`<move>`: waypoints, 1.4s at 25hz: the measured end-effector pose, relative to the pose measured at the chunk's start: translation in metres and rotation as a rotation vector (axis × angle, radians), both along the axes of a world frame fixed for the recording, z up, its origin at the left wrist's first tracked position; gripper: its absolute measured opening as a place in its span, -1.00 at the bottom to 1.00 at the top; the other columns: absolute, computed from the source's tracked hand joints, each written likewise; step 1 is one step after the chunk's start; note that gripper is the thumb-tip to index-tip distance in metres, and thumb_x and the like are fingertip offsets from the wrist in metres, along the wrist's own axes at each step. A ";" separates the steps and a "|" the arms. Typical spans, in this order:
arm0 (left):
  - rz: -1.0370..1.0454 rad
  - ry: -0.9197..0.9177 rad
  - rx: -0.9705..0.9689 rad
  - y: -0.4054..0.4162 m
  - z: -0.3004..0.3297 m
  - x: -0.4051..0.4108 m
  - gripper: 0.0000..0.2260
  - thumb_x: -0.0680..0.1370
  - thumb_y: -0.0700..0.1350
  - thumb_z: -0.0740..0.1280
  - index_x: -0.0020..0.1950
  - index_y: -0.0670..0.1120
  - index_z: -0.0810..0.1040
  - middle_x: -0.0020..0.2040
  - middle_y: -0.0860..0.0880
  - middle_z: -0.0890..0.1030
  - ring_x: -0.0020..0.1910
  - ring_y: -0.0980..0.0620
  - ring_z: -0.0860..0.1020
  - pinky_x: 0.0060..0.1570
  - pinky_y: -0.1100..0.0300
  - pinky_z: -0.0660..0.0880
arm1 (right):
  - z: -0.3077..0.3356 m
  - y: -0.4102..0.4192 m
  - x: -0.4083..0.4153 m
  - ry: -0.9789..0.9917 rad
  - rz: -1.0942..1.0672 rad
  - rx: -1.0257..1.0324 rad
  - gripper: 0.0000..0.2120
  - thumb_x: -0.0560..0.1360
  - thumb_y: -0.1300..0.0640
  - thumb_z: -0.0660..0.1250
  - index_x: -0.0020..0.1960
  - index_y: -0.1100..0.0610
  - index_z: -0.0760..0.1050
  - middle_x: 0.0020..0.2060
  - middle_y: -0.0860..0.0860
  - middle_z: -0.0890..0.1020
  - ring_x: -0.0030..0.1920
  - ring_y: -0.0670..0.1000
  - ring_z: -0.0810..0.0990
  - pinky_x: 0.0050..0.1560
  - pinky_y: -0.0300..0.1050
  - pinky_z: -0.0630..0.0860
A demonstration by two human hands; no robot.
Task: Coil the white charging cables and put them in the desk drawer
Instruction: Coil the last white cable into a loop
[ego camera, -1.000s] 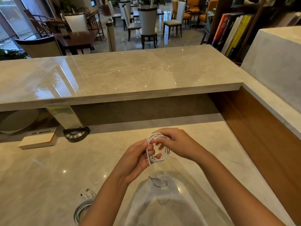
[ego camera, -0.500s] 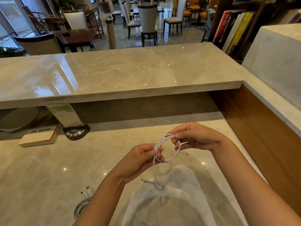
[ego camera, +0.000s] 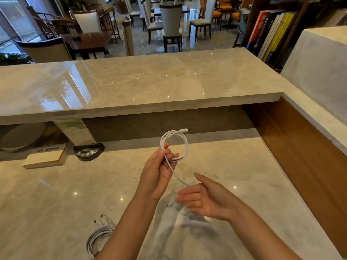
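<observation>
Left hand [ego camera: 157, 175] pinches the thin white charging cable [ego camera: 185, 145] in a raised loop, keeping the coil together above the glossy beige marble counter [ego camera: 56, 194]; right hand [ego camera: 204, 199], fingers spread, reaches for its hanging tail.

Held cable [ego camera: 185, 145]: white, wound in a loose round loop — plug end jutting at the top, free tail trailing down.
Second cable [ego camera: 97, 236]: white, coiled flat on the marble desk — connectors pointing up-left.
</observation>
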State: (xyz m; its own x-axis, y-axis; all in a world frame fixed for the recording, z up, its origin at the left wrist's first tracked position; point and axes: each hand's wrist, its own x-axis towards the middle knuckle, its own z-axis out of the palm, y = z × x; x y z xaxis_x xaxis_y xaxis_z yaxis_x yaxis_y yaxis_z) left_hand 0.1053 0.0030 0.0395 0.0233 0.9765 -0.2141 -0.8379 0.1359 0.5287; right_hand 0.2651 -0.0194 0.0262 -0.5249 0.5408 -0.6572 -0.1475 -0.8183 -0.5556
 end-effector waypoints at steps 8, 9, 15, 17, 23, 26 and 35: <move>0.018 -0.002 -0.117 -0.016 -0.014 -0.009 -0.79 0.62 -0.25 0.08 -0.02 -0.19 0.52 -0.41 -0.03 0.48 -0.43 0.14 0.50 -0.09 0.21 0.57 | -0.005 0.039 0.024 0.443 -0.942 -0.133 -0.84 0.58 0.27 0.12 0.07 0.23 0.45 -0.50 0.03 0.48 -0.56 -0.09 0.46 -0.27 -0.22 0.43; 0.012 -0.012 -0.128 -0.017 -0.015 -0.009 -0.79 0.62 -0.25 0.08 -0.02 -0.19 0.51 -0.42 -0.03 0.46 -0.45 0.14 0.48 -0.10 0.22 0.57 | -0.004 0.041 0.029 0.364 -0.910 -0.044 -0.82 0.58 0.27 0.12 0.09 0.22 0.46 -0.50 0.01 0.43 -0.56 -0.10 0.40 -0.27 -0.23 0.39; -0.053 -0.011 -0.154 -0.017 -0.010 0.004 -0.80 0.61 -0.25 0.08 -0.05 -0.20 0.49 -0.45 -0.01 0.43 -0.51 0.14 0.41 -0.26 0.24 0.57 | -0.010 0.033 0.021 -0.539 -0.120 0.766 -0.69 0.53 0.38 0.06 -0.11 0.16 0.55 -0.35 0.06 0.48 -0.44 -0.05 0.46 -0.31 -0.19 0.44; -0.053 -0.048 -0.170 -0.015 -0.009 0.005 -0.80 0.61 -0.25 0.08 -0.05 -0.19 0.49 -0.46 -0.01 0.42 -0.51 0.15 0.39 -0.28 0.25 0.56 | -0.011 0.027 0.016 -0.516 -0.073 0.778 -0.70 0.54 0.38 0.06 -0.17 0.17 0.53 -0.32 0.07 0.50 -0.37 -0.05 0.49 -0.24 -0.21 0.45; -0.103 -0.089 -0.203 -0.018 -0.007 0.009 -0.83 0.57 -0.27 0.12 -0.08 -0.20 0.50 -0.45 -0.04 0.44 -0.51 0.14 0.43 -0.30 0.23 0.58 | -0.004 0.013 -0.012 -0.310 -0.246 0.763 -0.76 0.50 0.36 0.08 -0.19 0.16 0.46 -0.38 0.00 0.43 -0.33 -0.06 0.39 -0.26 -0.24 0.40; -0.108 -0.080 -0.229 -0.021 -0.005 0.015 -0.88 0.50 -0.33 0.19 -0.05 -0.23 0.50 -0.44 -0.08 0.46 -0.49 0.10 0.51 -0.34 0.19 0.58 | 0.002 0.000 -0.029 -0.273 -0.376 0.776 -0.89 0.46 0.24 0.19 -0.03 0.09 0.38 -0.38 -0.10 0.49 -0.38 -0.15 0.47 -0.34 -0.34 0.43; -0.067 -0.049 -0.226 -0.018 -0.005 0.018 -0.82 0.61 -0.25 0.12 0.00 -0.24 0.50 -0.41 -0.08 0.51 -0.46 0.12 0.50 -0.31 0.25 0.58 | -0.006 0.000 -0.029 -0.416 -0.448 1.070 -0.74 0.44 0.36 0.35 -0.07 0.00 0.49 -0.19 -0.24 0.58 -0.32 -0.16 0.48 -0.25 -0.34 0.48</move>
State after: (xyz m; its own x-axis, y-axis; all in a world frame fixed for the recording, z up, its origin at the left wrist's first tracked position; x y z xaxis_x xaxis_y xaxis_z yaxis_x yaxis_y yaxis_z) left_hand 0.1234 -0.0151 0.0348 0.1020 0.9000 -0.4237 -0.8468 0.3021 0.4378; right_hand 0.2363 -0.0194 0.0200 -0.0110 0.9879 0.1550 0.0507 0.1554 -0.9866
